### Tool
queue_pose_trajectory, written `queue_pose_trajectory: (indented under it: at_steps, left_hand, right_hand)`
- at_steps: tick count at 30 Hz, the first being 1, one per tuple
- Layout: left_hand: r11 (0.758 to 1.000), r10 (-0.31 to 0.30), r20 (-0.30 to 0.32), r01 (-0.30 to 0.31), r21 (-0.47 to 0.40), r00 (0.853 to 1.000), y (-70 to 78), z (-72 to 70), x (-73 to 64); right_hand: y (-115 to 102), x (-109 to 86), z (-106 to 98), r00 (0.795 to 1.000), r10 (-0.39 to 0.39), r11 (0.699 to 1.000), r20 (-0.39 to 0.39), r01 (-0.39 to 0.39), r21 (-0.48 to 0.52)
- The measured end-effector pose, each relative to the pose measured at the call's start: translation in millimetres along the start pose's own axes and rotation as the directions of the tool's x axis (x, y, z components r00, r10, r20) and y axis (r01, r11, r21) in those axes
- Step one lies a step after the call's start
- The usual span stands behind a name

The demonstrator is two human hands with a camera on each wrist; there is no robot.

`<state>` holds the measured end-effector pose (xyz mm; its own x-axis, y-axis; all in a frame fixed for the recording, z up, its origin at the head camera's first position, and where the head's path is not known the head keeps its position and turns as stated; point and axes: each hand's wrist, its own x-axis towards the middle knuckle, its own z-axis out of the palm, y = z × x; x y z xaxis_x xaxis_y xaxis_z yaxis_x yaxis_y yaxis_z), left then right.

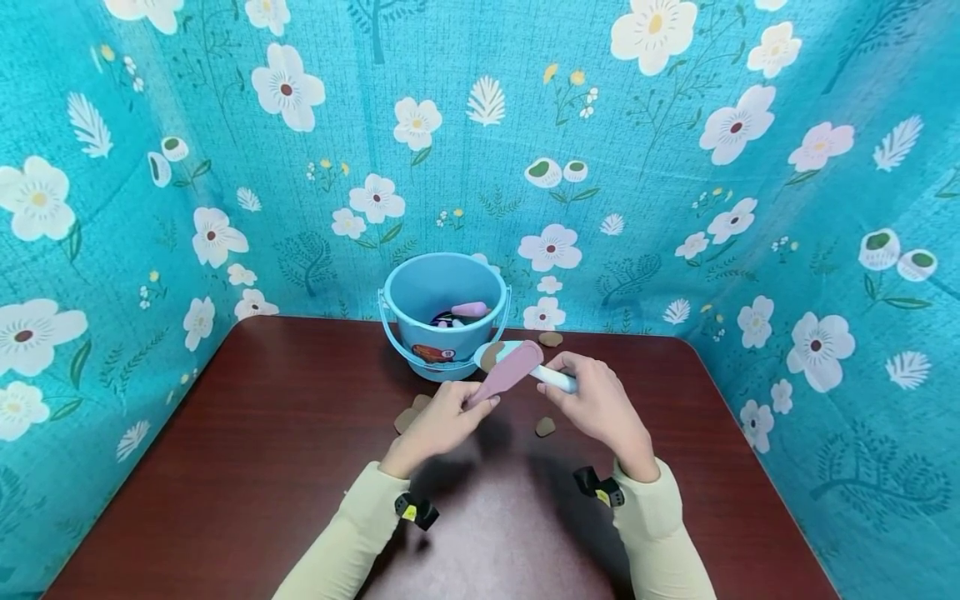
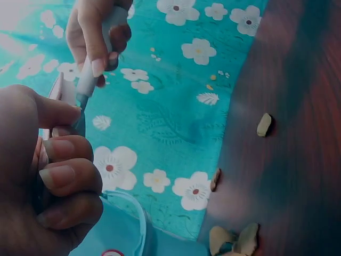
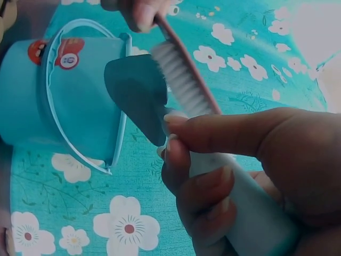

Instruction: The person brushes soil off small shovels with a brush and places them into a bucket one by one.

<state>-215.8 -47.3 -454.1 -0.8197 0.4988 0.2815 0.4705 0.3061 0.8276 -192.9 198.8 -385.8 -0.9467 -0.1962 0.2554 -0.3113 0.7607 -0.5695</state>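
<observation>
My left hand (image 1: 446, 417) grips the handle of a pink brush (image 1: 517, 367); its white bristles show in the right wrist view. In my right hand (image 1: 596, 400) is a small toy trowel (image 3: 136, 88) with a white handle and a blue blade, held by the handle with the thumb and curled fingers. The blade carries a brown patch in the head view. Brush and trowel cross in front of my body above the table, the bristles facing the blade close to its neck. The left palm hides part of the brush handle.
Behind the hands a light blue bucket (image 1: 416, 296) with its handle down holds a pink-handled item (image 1: 470, 309) and other small things. Flat brown pieces lie on the dark red table (image 1: 300, 433), one right of the bucket (image 1: 401, 337). A flowered teal cloth (image 1: 465, 200) surrounds the table's back and sides.
</observation>
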Motion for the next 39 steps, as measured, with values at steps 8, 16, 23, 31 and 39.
queue_pose_trajectory:
  at_steps: [8,16,23,31,39]
  left_hand:
    - [0.997,-0.036,-0.081,0.041,0.062,0.996,-16.8,-5.2,1.1]
    - [0.996,-0.046,-0.119,0.055,0.074,0.992,-22.5,-11.5,2.2]
    - [0.983,-0.061,-0.217,0.097,0.159,0.974,-31.7,-23.4,1.8]
    - [0.997,-0.042,-0.224,0.055,0.05,0.974,-25.2,-29.8,-0.3]
    - [0.998,0.028,-0.069,-0.031,-0.053,0.997,-6.0,-6.3,-0.3]
  right_hand:
    - [2,-0.7,-3,1.0,0.003,1.0,0.008,-0.003,0.005]
    - [3,-0.3,-5,1.0,0.0,1.0,0.018,0.0,0.009]
    - [0,-2.5,-6,1.0,0.001,1.0,0.025,-0.002,0.032]
    - [1,-0.1,-2,1.0,-0.001,1.0,0.022,0.001,0.026]
    - [2,0.9,0,1.0,-0.001,0.999,0.028,0.0,0.047]
